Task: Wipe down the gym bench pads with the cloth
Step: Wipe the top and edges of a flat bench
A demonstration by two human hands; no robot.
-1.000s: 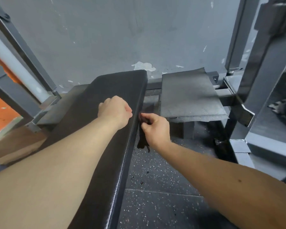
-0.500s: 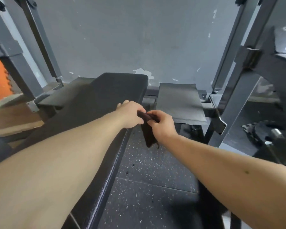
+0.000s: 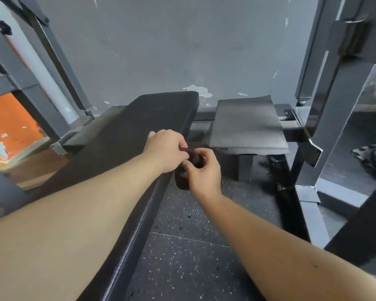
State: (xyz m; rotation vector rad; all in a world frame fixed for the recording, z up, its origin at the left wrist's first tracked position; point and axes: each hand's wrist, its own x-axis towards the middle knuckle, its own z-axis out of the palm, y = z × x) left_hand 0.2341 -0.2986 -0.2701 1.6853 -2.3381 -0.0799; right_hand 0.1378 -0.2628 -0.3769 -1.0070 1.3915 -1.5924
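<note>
The cloth (image 3: 182, 181), dark and bunched, hangs in the air between the two grips, just off the right edge of the long black bench pad (image 3: 139, 127). The right grip (image 3: 204, 170) has its thumb and fingers curled round the upper part of the cloth, and a loose fold drops below that grip on its left side. The left grip (image 3: 166, 149) meets it from the left with fingers curled, pinching the top of the same cloth. The knuckles of the two grips seem to touch there, though the blur makes that hard to settle. The left grip sits over the pad's right edge, with its forearm stretched along the pad toward the camera.

Beyond the left grip the pad runs away to its rounded far end, close to the scuffed grey wall (image 3: 182, 40). Beyond the right grip and a little to its right lies a flat grey mat (image 3: 245, 124), set on a dark frame and well apart from the cloth. Below the right grip is the speckled black rubber floor (image 3: 193, 268). Far to the right of that grip rise grey steel uprights (image 3: 334, 105). To the left of the left grip slanted grey frame bars (image 3: 52, 61) lean back toward the wall, and behind them shows an orange panel (image 3: 11, 127) with flaking paint.
</note>
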